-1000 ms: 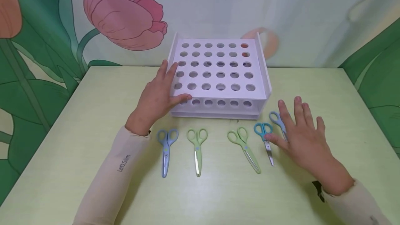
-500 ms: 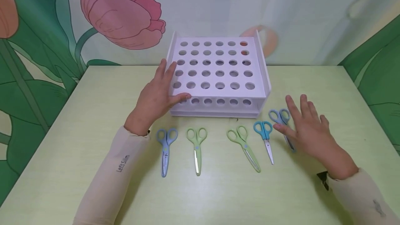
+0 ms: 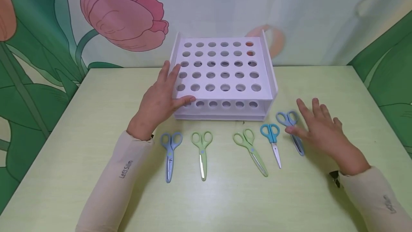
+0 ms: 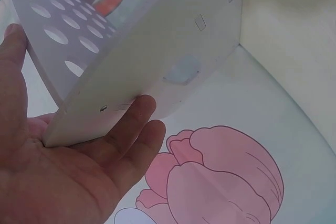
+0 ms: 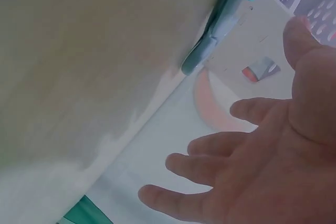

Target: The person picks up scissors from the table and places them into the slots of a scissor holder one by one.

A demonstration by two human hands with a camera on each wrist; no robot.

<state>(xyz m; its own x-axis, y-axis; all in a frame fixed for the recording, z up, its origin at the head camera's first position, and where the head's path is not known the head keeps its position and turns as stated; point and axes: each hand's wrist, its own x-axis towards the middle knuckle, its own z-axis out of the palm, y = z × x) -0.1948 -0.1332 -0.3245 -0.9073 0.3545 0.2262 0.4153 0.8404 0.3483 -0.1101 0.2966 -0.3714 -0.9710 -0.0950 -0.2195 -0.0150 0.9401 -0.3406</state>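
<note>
In the head view, my left hand holds the near left corner of a white rack with rows of round holes. Its thumb lies across the front; in the left wrist view, the fingers lie against the rack's outer side panel. My right hand hovers at the right with fingers spread and nothing held. Beneath its thumb are purple-blue scissors. Left of these lie turquoise-handled scissors, then green scissors. Further left are more green scissors and another purple-blue pair.
The pale green table ends at a wall covering printed with pink flowers and green leaves, close behind the rack. Orange-red shows through two holes at the rack's far right corner.
My right hand has drifted to the right, uncovering more of the purple-blue scissors under it. The left hand stays on the rack, and the whole view has shifted slightly.
</note>
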